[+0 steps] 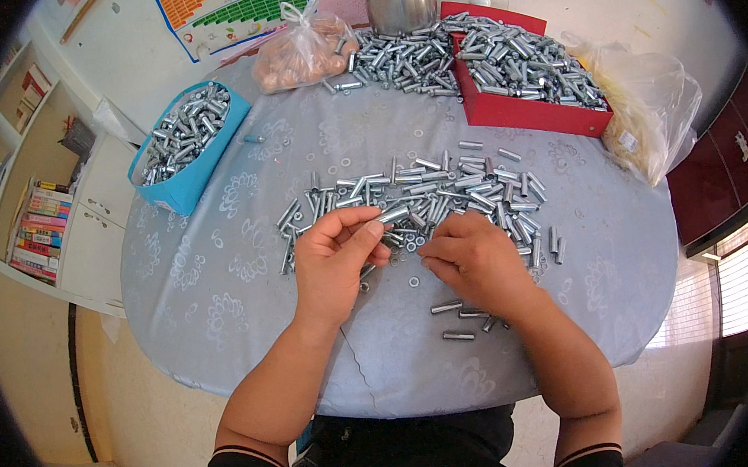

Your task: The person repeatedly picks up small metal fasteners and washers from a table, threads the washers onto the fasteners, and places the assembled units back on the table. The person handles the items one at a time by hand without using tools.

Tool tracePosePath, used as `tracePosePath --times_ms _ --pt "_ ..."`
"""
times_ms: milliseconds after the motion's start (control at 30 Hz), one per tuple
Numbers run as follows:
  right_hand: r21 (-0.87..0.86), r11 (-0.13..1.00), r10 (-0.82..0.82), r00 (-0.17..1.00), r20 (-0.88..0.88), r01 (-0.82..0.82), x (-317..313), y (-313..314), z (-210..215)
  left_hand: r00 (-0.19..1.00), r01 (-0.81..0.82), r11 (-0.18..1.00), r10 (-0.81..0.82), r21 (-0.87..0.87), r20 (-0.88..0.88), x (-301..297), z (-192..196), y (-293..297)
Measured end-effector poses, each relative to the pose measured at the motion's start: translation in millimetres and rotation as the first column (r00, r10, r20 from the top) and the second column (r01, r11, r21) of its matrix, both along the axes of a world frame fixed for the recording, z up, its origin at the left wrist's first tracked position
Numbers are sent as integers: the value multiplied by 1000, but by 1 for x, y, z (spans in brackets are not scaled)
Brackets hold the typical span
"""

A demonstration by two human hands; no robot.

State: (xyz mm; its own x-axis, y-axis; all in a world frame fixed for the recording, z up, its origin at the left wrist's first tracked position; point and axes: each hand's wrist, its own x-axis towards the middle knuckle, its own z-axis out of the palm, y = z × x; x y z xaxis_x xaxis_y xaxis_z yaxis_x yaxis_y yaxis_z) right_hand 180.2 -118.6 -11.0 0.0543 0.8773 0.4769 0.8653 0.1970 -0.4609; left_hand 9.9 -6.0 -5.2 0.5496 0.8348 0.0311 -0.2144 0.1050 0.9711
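Note:
A shiny metal sleeve is pinched between the thumb and fingers of my left hand, its free end pointing right. My right hand is curled with the fingertips together, just above some small nuts at the near side of the pile; whatever it grips is hidden. Beyond and around both hands spreads a loose pile of metal sleeves and bolts. One separate nut lies between my wrists. Several sleeves rest on the cloth beside my right wrist.
On the grey tablecloth stand a blue box of metal parts at left and a red box of them at far right. Between lie a tied bag, a heap of parts and a steel pot. A plastic bag sits right.

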Motion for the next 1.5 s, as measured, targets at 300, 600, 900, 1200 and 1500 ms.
tracePosePath --times_ms 300,600,900,1200,1500 --pt "11 1000 -29 991 128 28 -6 13 -6 1000 -24 1000 23 4 14 0 -3 2" --pt "22 998 -57 984 170 54 -11 20 -13 1000 -23 1000 23 4 6 0 -3 1" --pt "-182 968 185 982 34 -176 -9 5 6 1000 -21 1000 21 8 -8 0 -2 1" --pt "-68 997 -60 946 -317 41 -6 1 3 999 24 1000 -24 15 -40 0 -4 0" --pt "-122 989 -149 528 -836 85 -1 2 -1 995 80 997 -79 16 -55 1 -6 -5"
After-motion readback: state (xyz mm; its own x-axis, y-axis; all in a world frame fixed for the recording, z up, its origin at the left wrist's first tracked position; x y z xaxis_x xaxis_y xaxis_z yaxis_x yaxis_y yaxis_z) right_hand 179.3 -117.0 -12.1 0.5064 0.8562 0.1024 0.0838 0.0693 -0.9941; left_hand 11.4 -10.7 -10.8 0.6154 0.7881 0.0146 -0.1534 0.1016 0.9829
